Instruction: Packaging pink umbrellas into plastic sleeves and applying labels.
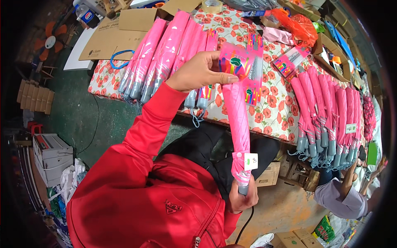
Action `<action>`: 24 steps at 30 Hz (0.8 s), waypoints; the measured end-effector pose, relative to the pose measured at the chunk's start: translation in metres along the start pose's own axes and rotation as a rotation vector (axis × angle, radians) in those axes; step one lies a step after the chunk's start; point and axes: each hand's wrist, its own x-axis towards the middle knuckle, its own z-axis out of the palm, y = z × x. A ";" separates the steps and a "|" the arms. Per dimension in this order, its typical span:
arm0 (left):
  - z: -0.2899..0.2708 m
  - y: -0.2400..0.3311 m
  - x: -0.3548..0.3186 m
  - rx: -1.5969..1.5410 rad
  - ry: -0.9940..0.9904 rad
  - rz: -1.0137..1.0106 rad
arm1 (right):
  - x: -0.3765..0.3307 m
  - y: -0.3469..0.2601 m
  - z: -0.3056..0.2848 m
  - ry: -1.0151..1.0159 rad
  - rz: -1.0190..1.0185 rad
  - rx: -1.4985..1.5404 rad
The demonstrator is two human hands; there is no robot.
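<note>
A folded pink umbrella slants across in front of me, its grey handle toward my body. My right hand is closed round the handle end. A white tag hangs by the umbrella's strap. My left hand pinches a printed clear plastic sleeve between thumb and fingers, at the umbrella's far tip. The tip is hidden behind the sleeve and hand, so I cannot tell how far it sits inside. More plastic sleeves lie on the table just beyond.
Sleeved pink umbrellas lie in a row at the left of the flowered tablecloth. Several unsleeved pink umbrellas overhang the table edge at right. Cardboard, a tape roll and a red bag are at the back. Another person is at right.
</note>
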 end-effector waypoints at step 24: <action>-0.016 -0.004 0.010 -0.110 -0.091 -0.095 | -0.025 -0.004 0.016 -0.266 0.639 0.542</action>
